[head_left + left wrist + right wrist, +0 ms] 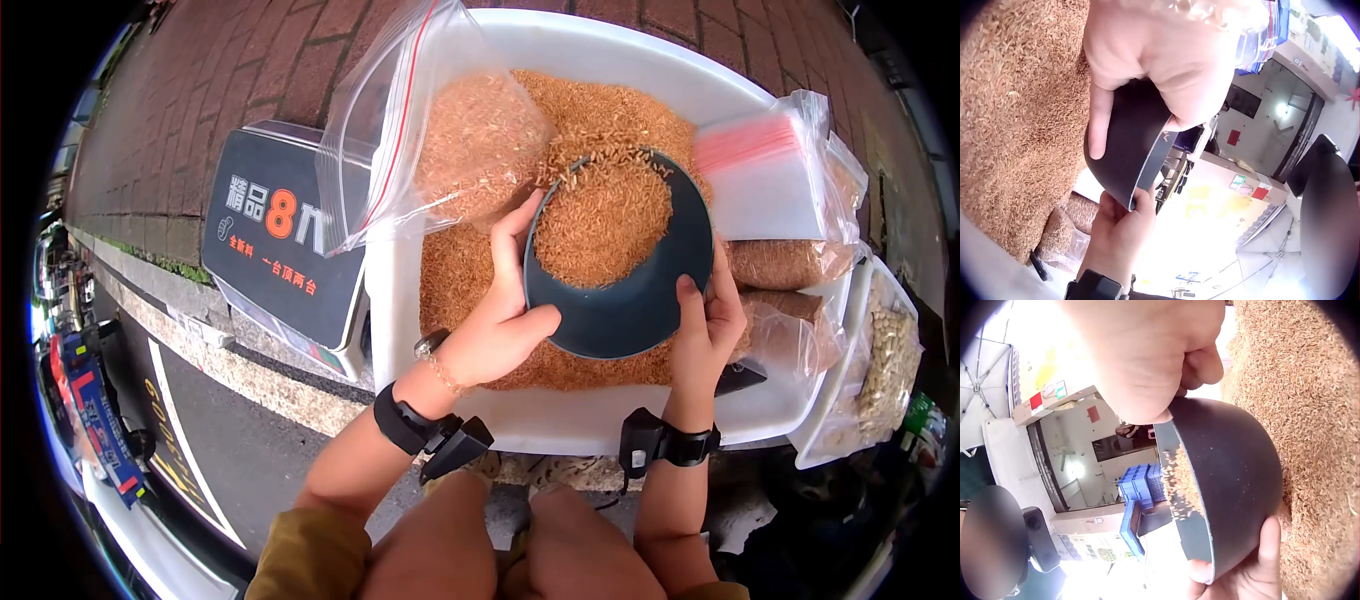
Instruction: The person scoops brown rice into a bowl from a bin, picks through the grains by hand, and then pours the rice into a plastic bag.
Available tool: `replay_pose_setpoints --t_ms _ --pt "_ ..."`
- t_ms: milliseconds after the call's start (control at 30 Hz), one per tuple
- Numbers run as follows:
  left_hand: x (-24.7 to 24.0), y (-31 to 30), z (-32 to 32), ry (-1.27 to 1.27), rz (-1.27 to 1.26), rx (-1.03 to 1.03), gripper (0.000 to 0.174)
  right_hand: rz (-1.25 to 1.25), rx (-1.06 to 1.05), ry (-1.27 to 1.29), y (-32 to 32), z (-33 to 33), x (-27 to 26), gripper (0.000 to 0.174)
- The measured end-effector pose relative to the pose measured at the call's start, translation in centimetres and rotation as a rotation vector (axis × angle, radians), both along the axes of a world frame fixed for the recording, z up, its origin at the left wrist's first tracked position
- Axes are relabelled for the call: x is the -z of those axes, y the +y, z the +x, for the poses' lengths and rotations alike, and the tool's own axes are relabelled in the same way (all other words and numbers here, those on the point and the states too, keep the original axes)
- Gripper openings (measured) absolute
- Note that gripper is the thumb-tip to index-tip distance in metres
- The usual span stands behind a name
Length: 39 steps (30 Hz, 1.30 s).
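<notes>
Both hands hold a dark bowl [610, 325] over a white tub [590, 28] of loose brown, husk-like grain [455, 280]. My left hand [505, 320] grips the bowl's left side, thumb at the near rim and fingers beneath. The right hand [710, 325] grips the right side by the rim. Inside, a heap of grain [605, 225] lies toward the far left, with some kernels airborne at the far rim. In the right wrist view the bowl [1229, 469] shows its smooth dark outside and kernels along its opening.
A clear zip bag [480, 140] of grain leans at the tub's far left, beside a dark-topped scale [285, 235]. On the right lie flat empty bags [760, 165], filled bags [785, 262] and a bag of pale pieces [885, 350]. Brick paving [200, 80] lies beyond.
</notes>
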<state>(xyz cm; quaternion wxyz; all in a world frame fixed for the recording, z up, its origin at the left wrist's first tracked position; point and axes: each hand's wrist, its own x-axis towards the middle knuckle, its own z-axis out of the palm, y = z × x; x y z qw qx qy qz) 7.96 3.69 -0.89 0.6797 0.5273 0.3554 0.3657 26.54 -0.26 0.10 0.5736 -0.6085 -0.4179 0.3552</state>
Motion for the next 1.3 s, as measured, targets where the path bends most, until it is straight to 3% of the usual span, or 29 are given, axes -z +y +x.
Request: replay_pose_setpoints --t_ms 133,333,833,1033,1067,1133,1233,1267,1300 --pt "-0.4 -0.1 -0.2 -0.098 -0.113 -0.024 0.084 -0.094 -0.007 0.065 -0.2 0.0 -0.3 0.043" --pt "-0.7 -0.2 -0.2 -0.079 -0.015 -0.048 0.084 -0.016 -0.017 -0.013 -0.3 0.5 -0.1 0.043" --pt "-1.6 -0.4 -0.4 -0.151 -0.141 -0.082 0.086 0.030 0.009 0.141 -0.6 0.4 -0.4 0.047" --pt "-0.8 -0.3 -0.6 -0.128 -0.016 -0.067 0.087 0.066 -0.012 0.201 -0.9 0.6 -0.5 0.048" --pt "-1.1 -0.2 -0.5 -0.129 -0.014 -0.064 0.087 -0.028 0.025 0.259 -1.0 0.4 -1.1 0.048" --pt "-1.7 -0.2 -0.2 -0.211 -0.221 -0.082 0.085 -0.125 0.062 0.318 -1.1 -0.2 -1.9 0.048" --pt "-1.0 0.1 -0.4 -0.156 -0.454 0.001 0.082 -0.282 -0.004 0.017 -1.7 -0.9 -1.7 0.045" --pt "-1.2 0.2 -0.2 -0.160 -0.454 0.005 0.082 -0.282 0.000 0.013 -2.0 -0.4 -0.9 0.045" --pt "-1.6 0.2 -0.1 -0.182 -0.610 0.015 0.080 -0.382 -0.055 0.054 -2.2 0.4 -0.1 0.044"
